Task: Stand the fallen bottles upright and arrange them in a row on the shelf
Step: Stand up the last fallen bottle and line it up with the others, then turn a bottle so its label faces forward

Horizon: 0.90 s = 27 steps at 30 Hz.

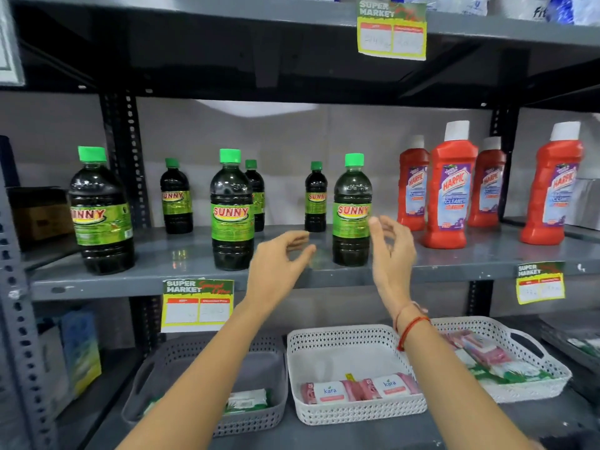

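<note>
Several dark SUNNY bottles with green caps stand upright on the grey shelf (181, 254). Three large ones are in front: left (100, 212), middle (231, 211), right (352, 211). Three small ones stand behind: one at left (176, 198), one partly hidden by the middle large bottle (256, 196), one (315, 198) further right. My left hand (279, 267) hovers before the shelf edge with loosely curled fingers and holds nothing. My right hand (391, 251) is raised just right of the right large bottle, fingers relaxed, holding nothing.
Several red HARPIC bottles (449, 186) stand upright on the same shelf to the right. Price tags (196, 303) hang on the shelf edges. Below are a grey basket (266, 414) and two white baskets (357, 414) with packets. A perforated steel upright (19, 319) stands at left.
</note>
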{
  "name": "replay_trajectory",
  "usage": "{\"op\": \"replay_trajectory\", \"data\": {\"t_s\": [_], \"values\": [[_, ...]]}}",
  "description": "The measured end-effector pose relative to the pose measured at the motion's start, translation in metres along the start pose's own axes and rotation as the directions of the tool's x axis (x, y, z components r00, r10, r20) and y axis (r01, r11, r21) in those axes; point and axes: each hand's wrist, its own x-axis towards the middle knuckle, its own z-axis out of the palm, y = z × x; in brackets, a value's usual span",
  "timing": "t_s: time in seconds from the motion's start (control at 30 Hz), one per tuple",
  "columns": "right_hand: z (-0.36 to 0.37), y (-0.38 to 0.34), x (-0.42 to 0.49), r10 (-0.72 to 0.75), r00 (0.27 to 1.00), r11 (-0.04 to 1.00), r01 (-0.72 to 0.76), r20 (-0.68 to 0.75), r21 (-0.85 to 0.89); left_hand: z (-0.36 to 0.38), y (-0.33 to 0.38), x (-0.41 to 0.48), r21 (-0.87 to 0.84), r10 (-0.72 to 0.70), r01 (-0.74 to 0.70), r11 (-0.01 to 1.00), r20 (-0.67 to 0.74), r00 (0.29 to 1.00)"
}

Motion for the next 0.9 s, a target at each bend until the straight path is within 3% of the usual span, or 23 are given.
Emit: {"op": "replay_trajectory", "data": {"t_s": [0.1, 0.2, 0.27, 0.33, 0.43, 0.63, 0.9], "values": [[0.026, -0.011, -0.024, -0.225, 0.974, 0.973, 0.223, -0.036, -0.056, -0.045, -0.005, -0.010, -0.039, 0.066, -0.080, 0.996, -0.281, 0.957], [0.064, -0.025, -0.040, -0.248, 0.958, 0.964, 0.259, 0.142, -0.064, -0.086, -0.023, -0.010, 0.002, 0.039, -0.042, 0.999, -0.426, 0.904], [0.088, -0.036, -0.048, -0.166, 0.936, 0.980, 0.192, 0.311, -0.054, -0.105, -0.041, -0.004, 0.055, -0.020, 0.041, 0.998, -0.353, 0.936], [0.109, -0.041, -0.054, -0.051, 0.872, 0.991, 0.105, 0.488, -0.084, -0.119, -0.058, 0.001, 0.085, -0.109, 0.123, 0.989, -0.152, 0.982], [0.132, -0.046, -0.058, 0.069, 0.765, 0.991, 0.022, 0.640, -0.134, -0.127, -0.066, 0.006, 0.104, -0.192, 0.179, 0.978, 0.133, 0.972], [0.139, -0.048, -0.058, 0.091, 0.734, 0.987, 0.023, 0.673, -0.158, -0.129, -0.067, 0.012, 0.005, -0.181, 0.187, 0.982, 0.268, 0.946], [0.142, -0.044, -0.062, 0.072, 0.771, 0.989, 0.028, 0.633, -0.147, -0.132, -0.067, 0.017, -0.034, -0.175, 0.200, 0.979, 0.358, 0.917]]}}
